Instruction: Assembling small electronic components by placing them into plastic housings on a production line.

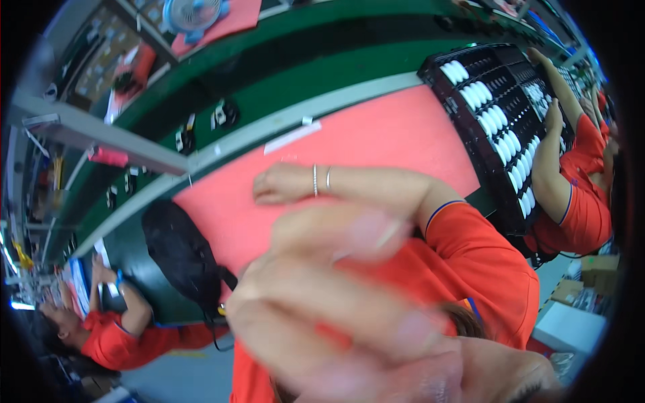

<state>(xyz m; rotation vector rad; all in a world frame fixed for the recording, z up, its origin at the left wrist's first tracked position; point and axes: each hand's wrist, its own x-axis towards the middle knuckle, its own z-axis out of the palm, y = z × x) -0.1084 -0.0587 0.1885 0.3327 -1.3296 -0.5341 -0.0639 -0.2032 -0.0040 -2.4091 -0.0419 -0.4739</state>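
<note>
Large and blurred in front of the camera, my left hand (302, 289) is raised with its fingers bent and apart. Red cloth shows through the gap between them, and I see nothing held. My right hand (283, 183) rests on a pink mat (396, 131), its fingers curled in and closed with no object visible in them. Two thin bracelets (321, 180) circle that wrist. To the left of the mat lies a black bag-like object (178, 252), apart from both hands.
A black tray rack (480, 124) with rows of white round pieces borders the mat's right side. Beyond the mat runs a green belt (269, 74) carrying small black-and-white parts (224, 114). A grey post (107, 141) rises at left. Co-workers in red sit on both sides.
</note>
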